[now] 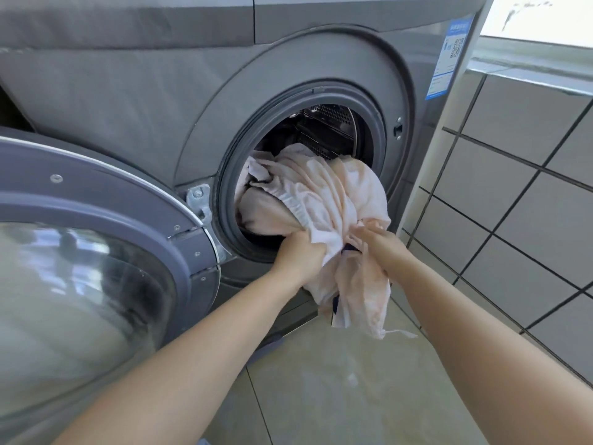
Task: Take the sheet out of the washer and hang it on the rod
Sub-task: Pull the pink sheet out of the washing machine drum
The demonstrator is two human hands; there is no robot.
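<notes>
both hands' fingers [308, 242] bunch the sheet [321, 194] at washer [128, 91] mouth.

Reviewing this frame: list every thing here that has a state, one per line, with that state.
washer door: swung fully open to the left.
washer: drum opening exposed, laundry still inside.
sheet: bunched, partly pulled out, hanging over the lower rim of the opening.
left hand: grips the sheet at the lower rim.
right hand: grips the sheet's hanging part.
rod: not in view.
</notes>
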